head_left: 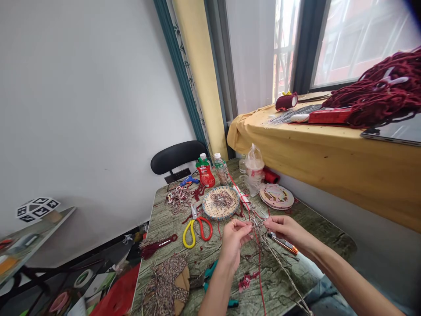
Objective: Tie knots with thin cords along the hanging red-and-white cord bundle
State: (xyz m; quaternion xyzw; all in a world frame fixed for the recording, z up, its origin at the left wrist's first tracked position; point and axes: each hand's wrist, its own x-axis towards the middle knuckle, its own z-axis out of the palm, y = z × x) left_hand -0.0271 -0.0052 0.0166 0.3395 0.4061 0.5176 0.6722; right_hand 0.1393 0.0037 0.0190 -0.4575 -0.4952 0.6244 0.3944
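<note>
Over the middle of the table my left hand [237, 231] is closed, thumb and finger pinched at a tangle of thin mottled cord [258, 220]. On the other side of it my right hand [280, 227] pinches the cord too. Which strand each holds is too small to tell. A red cord [260, 268] runs down past the tangle, and a twisted beige cord [285, 271] trails toward the front edge. Beneath my right hand lies a lighter or pen-like orange item [285, 244]. Scissors with yellow and red handles [197, 230] lie left of my left hand.
A woven basket [206, 212] holds cord scraps. Behind it stand a red-green pouch [206, 174], a bottle [221, 169] and a bagged cup [255, 169]. Teal-handled pliers [209, 273] and a cord-wound card [167, 285] lie in front. Stacked discs [276, 196] sit right.
</note>
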